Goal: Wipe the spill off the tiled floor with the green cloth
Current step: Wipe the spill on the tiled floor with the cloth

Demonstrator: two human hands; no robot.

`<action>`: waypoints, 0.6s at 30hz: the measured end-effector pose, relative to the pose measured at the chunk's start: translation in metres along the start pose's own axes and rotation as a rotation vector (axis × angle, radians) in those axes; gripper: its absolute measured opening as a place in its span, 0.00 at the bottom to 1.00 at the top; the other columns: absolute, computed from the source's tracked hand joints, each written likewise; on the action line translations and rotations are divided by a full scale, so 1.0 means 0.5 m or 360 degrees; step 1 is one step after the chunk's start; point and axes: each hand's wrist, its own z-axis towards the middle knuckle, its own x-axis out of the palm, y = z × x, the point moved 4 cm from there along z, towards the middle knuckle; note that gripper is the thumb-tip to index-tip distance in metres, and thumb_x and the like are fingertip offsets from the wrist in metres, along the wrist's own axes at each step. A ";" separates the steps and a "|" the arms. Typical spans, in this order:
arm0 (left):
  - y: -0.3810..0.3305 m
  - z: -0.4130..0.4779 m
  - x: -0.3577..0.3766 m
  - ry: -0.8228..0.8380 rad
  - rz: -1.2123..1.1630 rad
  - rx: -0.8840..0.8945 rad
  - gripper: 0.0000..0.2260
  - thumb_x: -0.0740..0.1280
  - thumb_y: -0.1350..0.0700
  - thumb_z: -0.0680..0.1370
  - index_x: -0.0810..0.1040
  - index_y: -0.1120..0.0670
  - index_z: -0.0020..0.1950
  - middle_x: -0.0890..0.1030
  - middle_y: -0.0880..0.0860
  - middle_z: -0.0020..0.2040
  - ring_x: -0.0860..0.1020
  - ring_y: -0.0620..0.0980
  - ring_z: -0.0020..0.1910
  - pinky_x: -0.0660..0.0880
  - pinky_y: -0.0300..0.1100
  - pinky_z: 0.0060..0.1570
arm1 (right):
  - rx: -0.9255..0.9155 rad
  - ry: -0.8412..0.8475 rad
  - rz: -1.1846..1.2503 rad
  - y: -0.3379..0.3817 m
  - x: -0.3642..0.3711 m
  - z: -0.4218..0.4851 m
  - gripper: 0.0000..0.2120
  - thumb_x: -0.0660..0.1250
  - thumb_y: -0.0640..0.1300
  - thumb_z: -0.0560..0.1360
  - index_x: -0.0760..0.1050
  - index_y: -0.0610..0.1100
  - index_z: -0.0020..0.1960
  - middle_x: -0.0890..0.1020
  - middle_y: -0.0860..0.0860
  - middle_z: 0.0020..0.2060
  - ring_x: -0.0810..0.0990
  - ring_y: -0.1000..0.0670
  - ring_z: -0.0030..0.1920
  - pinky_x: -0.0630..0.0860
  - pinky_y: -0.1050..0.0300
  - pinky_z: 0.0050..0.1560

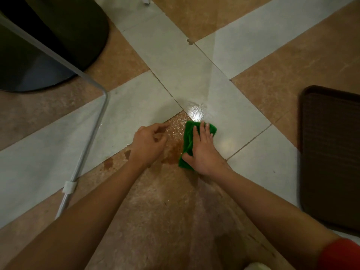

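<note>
Cloth [188, 136] likely soft, limp, light; press flat on top | right hand [202, 151] fingers flat on it | left hand [150, 142] loosely curled, empty

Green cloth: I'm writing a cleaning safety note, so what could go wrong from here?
1. The green cloth under the right hand covers only the right edge of the spill; a stroke may smear brown liquid onto the pale tile.
2. Small brown spots near the left hand lie apart from the main patch and could be missed.
3. The wet sheen beyond the cloth looks slippery if left.
</note>
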 end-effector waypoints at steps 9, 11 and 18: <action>0.016 -0.002 -0.015 -0.0022 -0.0018 -0.0019 0.14 0.64 0.57 0.75 0.78 0.48 0.60 0.82 0.48 0.53 0.78 0.51 0.50 0.71 0.41 0.51 | -0.0096 -0.0195 -0.0161 -0.048 -0.011 -0.005 0.33 0.61 0.42 0.76 0.49 0.41 0.76 0.47 0.42 0.76 0.43 0.44 0.76 0.39 0.54 0.71; 0.021 -0.002 -0.018 -0.0005 -0.0007 -0.0046 0.15 0.64 0.57 0.75 0.78 0.48 0.60 0.82 0.47 0.53 0.77 0.51 0.50 0.70 0.39 0.50 | -0.0002 -0.0190 -0.0145 -0.051 -0.019 0.018 0.32 0.59 0.42 0.77 0.47 0.40 0.76 0.45 0.41 0.76 0.41 0.43 0.76 0.39 0.53 0.71; 0.012 0.006 -0.012 -0.0001 -0.0057 -0.0009 0.15 0.64 0.56 0.75 0.77 0.49 0.61 0.81 0.48 0.53 0.76 0.51 0.53 0.74 0.45 0.54 | -0.0406 0.0011 -0.0184 -0.031 -0.005 0.015 0.34 0.59 0.44 0.75 0.47 0.45 0.76 0.47 0.45 0.77 0.41 0.46 0.76 0.40 0.53 0.73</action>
